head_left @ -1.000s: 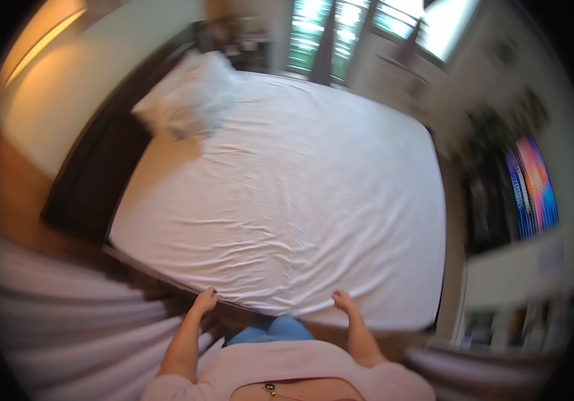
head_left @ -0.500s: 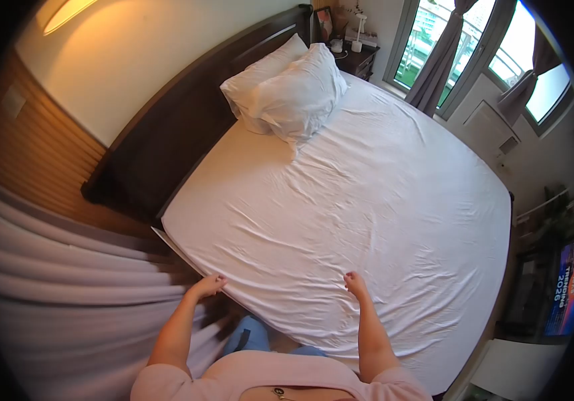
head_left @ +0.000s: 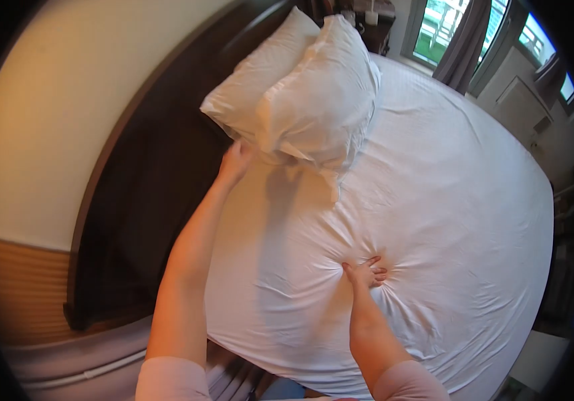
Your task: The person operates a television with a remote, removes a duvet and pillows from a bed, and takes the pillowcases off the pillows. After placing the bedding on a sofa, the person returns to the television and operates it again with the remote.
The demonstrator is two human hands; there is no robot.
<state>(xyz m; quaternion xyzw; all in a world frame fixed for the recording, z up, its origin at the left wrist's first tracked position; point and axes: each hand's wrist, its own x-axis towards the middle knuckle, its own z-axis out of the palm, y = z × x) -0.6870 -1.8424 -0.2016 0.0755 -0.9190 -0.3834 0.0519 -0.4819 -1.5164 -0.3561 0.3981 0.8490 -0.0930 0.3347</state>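
Observation:
Two white pillows lean together near the headboard: a rear pillow [head_left: 253,73] and a front pillow [head_left: 324,100]. My left hand [head_left: 237,162] is at the lower corner of the rear pillow, its fingers curled and partly hidden against the fabric. My right hand [head_left: 367,272] presses flat on the white sheet [head_left: 461,200] with its fingers spread. Creases in the sheet fan out around it. A shadow falls on the sheet below the pillows.
The dark headboard [head_left: 147,174] runs along the left side of the bed. A nightstand [head_left: 378,27] stands beyond the pillows. At the far right is a window with a curtain [head_left: 464,50]. Pinkish drapes [head_left: 80,361] hang at the lower left.
The view has moved closer to the pillows. My left hand has reached forward from the bed's near edge to the rear pillow. My right hand has come down onto the sheet and opened.

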